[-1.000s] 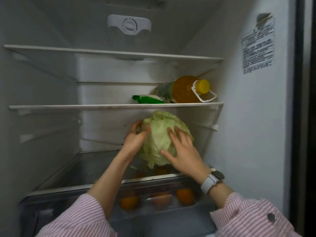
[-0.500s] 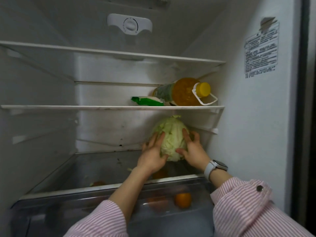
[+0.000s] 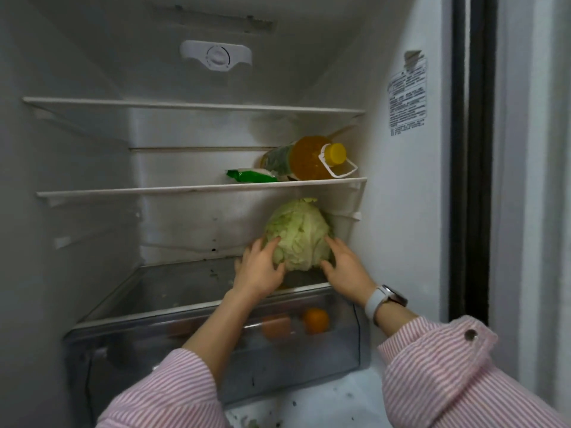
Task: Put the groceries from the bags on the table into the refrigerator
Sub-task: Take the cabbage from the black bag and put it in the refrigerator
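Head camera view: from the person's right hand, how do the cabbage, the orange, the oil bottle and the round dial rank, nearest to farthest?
1. cabbage, touching the right hand, on the bottom shelf.
2. orange, just below in the drawer.
3. oil bottle, lying on the middle shelf above.
4. round dial, high up at the back.

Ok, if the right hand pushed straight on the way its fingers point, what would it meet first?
The cabbage: the right hand points up and inward with its fingers against the cabbage's right side. Behind that lies the refrigerator's back wall, though depth there is hard to judge.
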Demonstrator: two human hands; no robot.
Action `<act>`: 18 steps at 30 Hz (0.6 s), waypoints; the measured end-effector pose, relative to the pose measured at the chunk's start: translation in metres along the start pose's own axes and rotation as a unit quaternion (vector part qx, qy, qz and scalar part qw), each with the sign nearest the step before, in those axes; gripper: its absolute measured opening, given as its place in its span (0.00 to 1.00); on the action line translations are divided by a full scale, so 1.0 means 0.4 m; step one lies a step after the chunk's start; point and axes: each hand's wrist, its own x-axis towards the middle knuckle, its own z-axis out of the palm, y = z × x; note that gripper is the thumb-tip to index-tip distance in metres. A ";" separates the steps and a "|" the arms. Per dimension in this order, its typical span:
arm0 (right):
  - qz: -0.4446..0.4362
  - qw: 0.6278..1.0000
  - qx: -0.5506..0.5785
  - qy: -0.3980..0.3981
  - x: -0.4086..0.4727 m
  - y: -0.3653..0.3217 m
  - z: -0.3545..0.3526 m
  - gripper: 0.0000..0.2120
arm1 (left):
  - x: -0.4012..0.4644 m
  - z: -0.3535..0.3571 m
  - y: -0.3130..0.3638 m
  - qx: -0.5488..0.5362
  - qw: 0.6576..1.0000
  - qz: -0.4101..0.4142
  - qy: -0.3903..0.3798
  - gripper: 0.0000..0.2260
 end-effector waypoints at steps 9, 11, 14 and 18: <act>-0.059 0.986 0.154 -0.002 -0.434 -0.101 0.006 0.19 | -0.498 -0.051 0.088 0.003 0.988 -0.059 0.141 0.21; -0.067 0.984 0.163 -0.037 -0.578 -0.098 0.013 0.18 | -0.655 -0.038 0.104 0.015 0.986 -0.079 0.143 0.21; -0.077 0.971 0.198 -0.109 -0.800 -0.103 0.025 0.16 | -0.922 -0.016 0.110 0.041 0.983 -0.142 0.109 0.20; -0.061 0.940 0.216 -0.258 -1.067 -0.150 0.069 0.17 | -1.294 -0.051 0.102 0.022 0.950 -0.302 0.075 0.23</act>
